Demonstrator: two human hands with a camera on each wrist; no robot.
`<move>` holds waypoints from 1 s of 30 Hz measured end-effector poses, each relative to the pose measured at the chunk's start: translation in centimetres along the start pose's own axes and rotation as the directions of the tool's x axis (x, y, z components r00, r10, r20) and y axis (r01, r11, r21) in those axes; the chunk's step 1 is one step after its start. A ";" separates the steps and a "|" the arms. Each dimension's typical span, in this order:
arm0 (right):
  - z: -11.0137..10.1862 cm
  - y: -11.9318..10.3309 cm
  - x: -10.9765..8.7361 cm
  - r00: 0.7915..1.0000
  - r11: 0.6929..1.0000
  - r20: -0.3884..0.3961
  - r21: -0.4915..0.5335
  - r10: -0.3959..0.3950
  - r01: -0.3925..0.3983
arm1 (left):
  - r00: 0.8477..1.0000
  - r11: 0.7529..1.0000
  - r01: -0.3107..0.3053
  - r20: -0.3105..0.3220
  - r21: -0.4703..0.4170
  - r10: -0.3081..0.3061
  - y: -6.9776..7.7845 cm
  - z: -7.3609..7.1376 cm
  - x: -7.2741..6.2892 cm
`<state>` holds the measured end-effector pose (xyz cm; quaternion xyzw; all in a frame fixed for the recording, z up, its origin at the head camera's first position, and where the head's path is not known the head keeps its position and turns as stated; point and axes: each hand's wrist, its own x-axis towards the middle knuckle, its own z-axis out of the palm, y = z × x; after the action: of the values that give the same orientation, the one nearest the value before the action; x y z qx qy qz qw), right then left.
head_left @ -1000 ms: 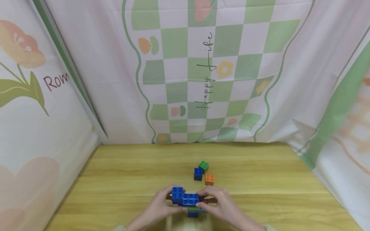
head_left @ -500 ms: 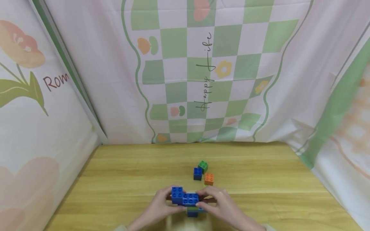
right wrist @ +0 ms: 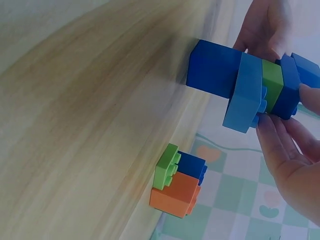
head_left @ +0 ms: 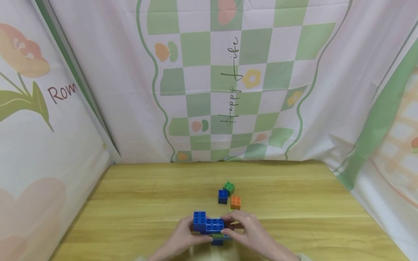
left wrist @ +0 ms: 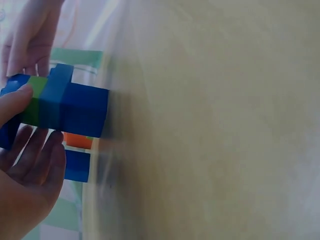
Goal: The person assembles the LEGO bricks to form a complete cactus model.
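Note:
A stack of toy building bricks (head_left: pixel 214 225) is between both hands near the table's front. From the bottom it runs dark blue, lighter blue, light green and long blue, with a square blue brick (head_left: pixel 199 220) on top at the left end. My left hand (head_left: pixel 184 235) holds the stack from the left, its thumb (left wrist: pixel 17 102) over the front and fingers on the far side. My right hand (head_left: pixel 253 232) pinches the right end of the long blue brick (right wrist: pixel 289 87) between thumb and fingers. Whether the stack's base touches the table cannot be told.
Beyond the hands, loose bricks lie on the wooden table (head_left: pixel 147 195): blue (head_left: pixel 222 197), green (head_left: pixel 229 187), orange (head_left: pixel 236 202) and light green (right wrist: pixel 166 167). Printed curtains (head_left: pixel 130 108) hang behind and at both sides.
My left hand has shifted slightly, its thumb sliding right and lower along the stack's front. The right hand and the bricks look nearly unmoved.

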<state>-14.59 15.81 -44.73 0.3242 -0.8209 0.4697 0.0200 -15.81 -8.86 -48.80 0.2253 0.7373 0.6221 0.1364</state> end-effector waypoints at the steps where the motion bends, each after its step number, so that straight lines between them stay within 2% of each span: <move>1: 0.0 0.0 0.0 1.000 1.000 0.001 -0.003 -0.003 0.003 | 1.000 1.000 0.004 0.002 0.000 -0.004 -0.1 0.1 0.0; 9: 0.0 -0.1 0.0 0.999 0.998 -0.001 -0.038 -0.043 0.042 | 1.000 1.000 0.016 0.003 -0.006 -0.016 -0.6 0.4 0.1; 17: -1.2 0.2 -0.1 0.989 0.988 -0.107 -0.128 -0.101 0.087 | 1.000 1.000 -0.023 0.014 0.017 0.023 -1.0 0.6 0.4; 22: -2.5 1.4 -0.4 0.993 0.983 -0.113 -0.186 -0.028 0.006 | 1.000 1.000 -0.001 0.022 0.019 0.001 -1.0 0.6 0.5; 30: -3.3 2.7 -0.3 0.993 0.963 -0.054 -0.244 0.103 -0.114 | 1.000 1.000 0.012 0.024 -0.002 -0.011 -0.8 0.6 0.6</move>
<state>-16.77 19.50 -45.00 0.2642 -0.8888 0.3709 0.0509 -16.13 -8.16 -49.70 0.2282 0.7362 0.6195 0.1490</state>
